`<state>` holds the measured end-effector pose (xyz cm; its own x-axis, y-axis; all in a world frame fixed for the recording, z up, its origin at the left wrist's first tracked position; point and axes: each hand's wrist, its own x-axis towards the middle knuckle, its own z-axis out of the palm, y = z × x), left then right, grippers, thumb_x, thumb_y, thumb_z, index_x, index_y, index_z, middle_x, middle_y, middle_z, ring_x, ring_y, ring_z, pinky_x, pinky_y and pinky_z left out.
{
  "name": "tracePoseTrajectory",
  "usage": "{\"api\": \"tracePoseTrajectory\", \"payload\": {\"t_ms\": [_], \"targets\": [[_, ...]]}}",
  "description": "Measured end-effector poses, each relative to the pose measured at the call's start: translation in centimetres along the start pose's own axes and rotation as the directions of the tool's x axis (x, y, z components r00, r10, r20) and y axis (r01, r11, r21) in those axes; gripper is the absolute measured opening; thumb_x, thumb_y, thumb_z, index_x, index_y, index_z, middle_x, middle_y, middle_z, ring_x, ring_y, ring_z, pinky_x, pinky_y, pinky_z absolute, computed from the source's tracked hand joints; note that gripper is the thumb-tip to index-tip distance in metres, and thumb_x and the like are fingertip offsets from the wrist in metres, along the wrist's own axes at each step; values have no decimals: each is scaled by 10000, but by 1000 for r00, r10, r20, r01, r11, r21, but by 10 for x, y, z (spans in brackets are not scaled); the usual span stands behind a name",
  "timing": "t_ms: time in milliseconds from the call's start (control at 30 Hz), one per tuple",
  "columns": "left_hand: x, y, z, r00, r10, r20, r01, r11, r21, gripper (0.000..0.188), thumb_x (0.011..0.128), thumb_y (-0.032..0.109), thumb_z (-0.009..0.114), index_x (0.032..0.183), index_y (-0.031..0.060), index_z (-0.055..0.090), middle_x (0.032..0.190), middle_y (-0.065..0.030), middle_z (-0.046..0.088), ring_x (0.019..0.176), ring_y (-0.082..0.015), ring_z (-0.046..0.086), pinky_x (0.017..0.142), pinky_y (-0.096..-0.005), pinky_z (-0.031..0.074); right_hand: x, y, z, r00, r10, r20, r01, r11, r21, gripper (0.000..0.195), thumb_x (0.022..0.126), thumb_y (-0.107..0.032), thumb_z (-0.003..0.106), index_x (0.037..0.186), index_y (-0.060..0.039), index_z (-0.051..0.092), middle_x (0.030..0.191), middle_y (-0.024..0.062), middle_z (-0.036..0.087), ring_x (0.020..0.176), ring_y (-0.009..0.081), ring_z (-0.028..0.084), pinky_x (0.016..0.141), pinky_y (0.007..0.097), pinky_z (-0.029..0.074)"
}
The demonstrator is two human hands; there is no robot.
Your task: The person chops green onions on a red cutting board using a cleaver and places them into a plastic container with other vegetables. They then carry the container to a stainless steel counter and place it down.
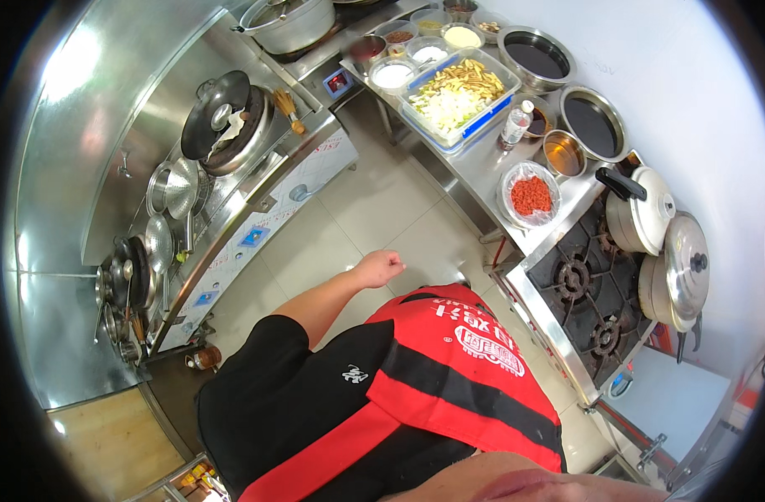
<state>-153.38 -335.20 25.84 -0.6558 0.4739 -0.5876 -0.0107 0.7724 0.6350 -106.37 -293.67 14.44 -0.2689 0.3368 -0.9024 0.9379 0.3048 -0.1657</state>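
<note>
My left hand (380, 268) hangs in front of the red apron (445, 332) with its fingers curled into a loose fist. Nothing shows in it, and below it lies the tiled floor (332, 232). My right hand is out of view. Ahead to the right stands a stainless steel table (476, 169). On it, a plastic tub (448, 141) holds chopped pale and brown food. Nearest to me on that table is a bag-lined bowl (505, 210) of chopped red food, beside a metal pot (563, 157) of amber liquid and a plastic bottle (516, 125).
On the left, a steel wok range (276, 154) carries a black wok (200, 119), a bamboo brush (288, 110) and several strainers (159, 241). A gas stove (574, 282) at right holds a pressure cooker (640, 213) and a lidded pot (684, 270). Two basins (593, 125) hold dark liquid.
</note>
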Motion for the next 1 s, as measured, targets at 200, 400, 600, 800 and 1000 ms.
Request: {"api": "tracePoseTrajectory", "payload": {"t_ms": [200,400,600,800,1000], "targets": [[6,-10,-11,992,-99,-82,106,991,85,367,971,400,538,928,44,617,849,-186,659,806,-344,630,725,-439,496,24,-63,-20,991,-119,-54,126,980,154,370,935,-323,668,1070,20,698,952,146,743,863,209,695,753,347,545],[-21,-55,-40,974,-158,-161,182,972,148,237,919,256,535,1012,50,606,923,-183,692,920,-365,660,791,-468,510,49,-157,-45,965,-244,-92,260,931,256,367,937,-321,665,1066,21,699,954,149,743,864,208,696,755,346,545],[45,-68,-103,923,-209,-324,238,970,52,363,880,251,574,1196,77,610,985,-168,711,1000,-365,660,892,-426,517,42,-216,-41,955,-276,-110,296,911,285,365,939,-319,661,1062,22,700,956,153,743,865,207,696,758,345,544],[148,-41,-216,838,-125,-531,155,988,12,404,915,345,607,1199,59,633,1088,-167,712,1030,-317,674,903,-415,518,20,-229,-28,965,-226,-136,254,936,245,363,941,-317,658,1058,24,702,958,156,744,865,207,697,760,343,544],[262,-79,-258,765,-200,-612,24,959,-283,430,897,329,621,1206,30,634,1083,-169,721,1012,-306,686,883,-401,527,6,-232,-13,975,-173,-139,196,964,179,361,943,-315,654,1054,25,703,959,159,744,866,206,698,762,342,543]]}}
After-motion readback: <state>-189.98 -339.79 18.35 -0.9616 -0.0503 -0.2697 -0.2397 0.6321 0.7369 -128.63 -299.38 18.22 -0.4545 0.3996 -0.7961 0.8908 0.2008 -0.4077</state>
